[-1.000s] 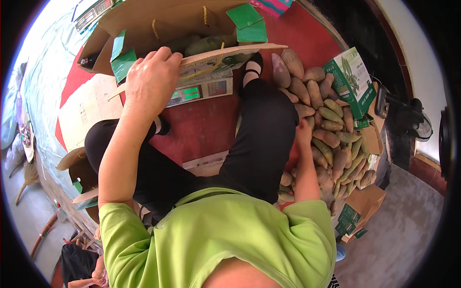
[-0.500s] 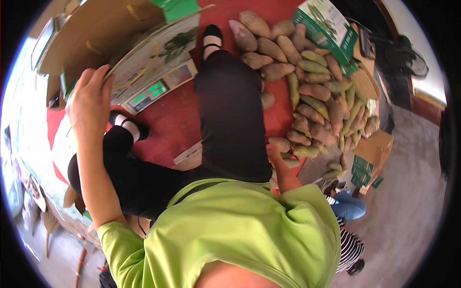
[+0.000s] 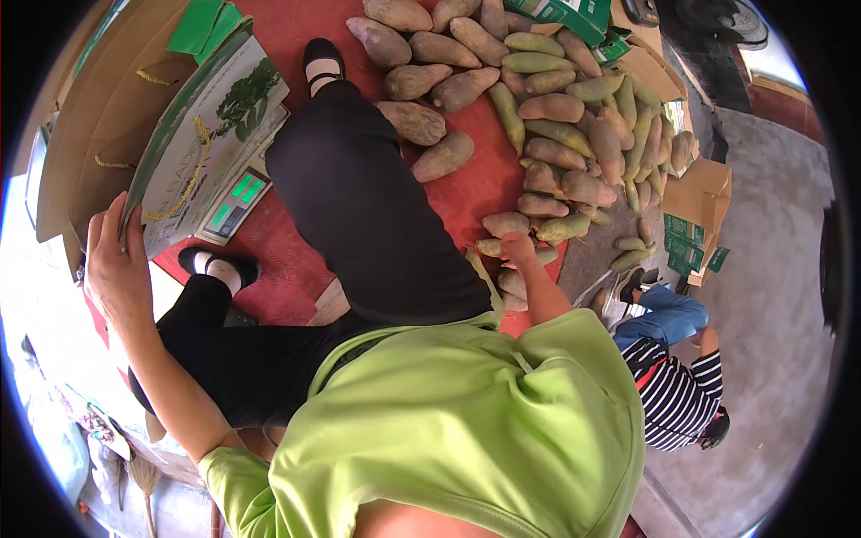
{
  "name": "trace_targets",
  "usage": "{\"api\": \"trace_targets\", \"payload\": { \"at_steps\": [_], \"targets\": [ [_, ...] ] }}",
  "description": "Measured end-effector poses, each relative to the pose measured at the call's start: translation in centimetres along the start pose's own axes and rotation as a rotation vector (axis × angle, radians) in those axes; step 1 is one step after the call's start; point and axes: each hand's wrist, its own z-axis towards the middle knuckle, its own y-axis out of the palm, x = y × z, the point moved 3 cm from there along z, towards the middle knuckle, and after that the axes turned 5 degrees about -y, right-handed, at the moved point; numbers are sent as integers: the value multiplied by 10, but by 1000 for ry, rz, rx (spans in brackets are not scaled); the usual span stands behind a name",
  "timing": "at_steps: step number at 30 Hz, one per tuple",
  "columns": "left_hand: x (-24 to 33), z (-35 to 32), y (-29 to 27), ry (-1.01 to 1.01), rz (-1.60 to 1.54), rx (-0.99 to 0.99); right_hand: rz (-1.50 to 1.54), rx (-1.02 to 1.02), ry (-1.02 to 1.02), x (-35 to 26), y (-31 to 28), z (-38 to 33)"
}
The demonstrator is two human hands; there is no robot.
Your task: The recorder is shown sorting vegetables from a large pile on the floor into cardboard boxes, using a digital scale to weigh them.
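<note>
At the left, my left hand [image 3: 117,264] is closed on the near edge of a large open cardboard box [image 3: 170,202], thumb and fingers at its rim. The box, with a white leaf-printed side and yellow rope handles, leans beside a digital scale [image 3: 235,204] with a lit green display. My right hand [image 3: 517,251] reaches down to the near end of a heap of long radishes [image 3: 552,154], green and brownish pink. Its fingers curl over a pale radish [image 3: 542,256], though the fingertips are partly hidden. A brownish radish [image 3: 505,224] lies just beyond it.
Red matting [image 3: 296,224] covers the floor around my feet. A green-and-white carton [image 3: 574,18] stands behind the heap. Right of it lies an opened brown carton [image 3: 700,202]. A person in a striped shirt [image 3: 677,386] sits low at the right. A broom [image 3: 143,475] is at lower left.
My view has shifted, so the heap and the seated person show more fully. My left hand has moved lower along the box's edge. My right hand stays among the near radishes.
</note>
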Motion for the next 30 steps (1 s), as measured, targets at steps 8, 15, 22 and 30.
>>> {"api": "trace_targets", "payload": {
  "at_steps": [8, 15, 22, 30],
  "targets": [
    [2, 9, 12, 4, -3, 9, -710, 368, -380, 18, -35, 39],
    [7, 9, 10, 17, -12, 36, -1036, 118, -308, -94, 6, -15],
    [9, 10, 17, -2, -40, 35, -1456, -34, -582, -76, 34, -2],
    [14, 10, 6, 32, -63, 90, -1689, -122, -674, -79, 27, -15]
  ]
}}
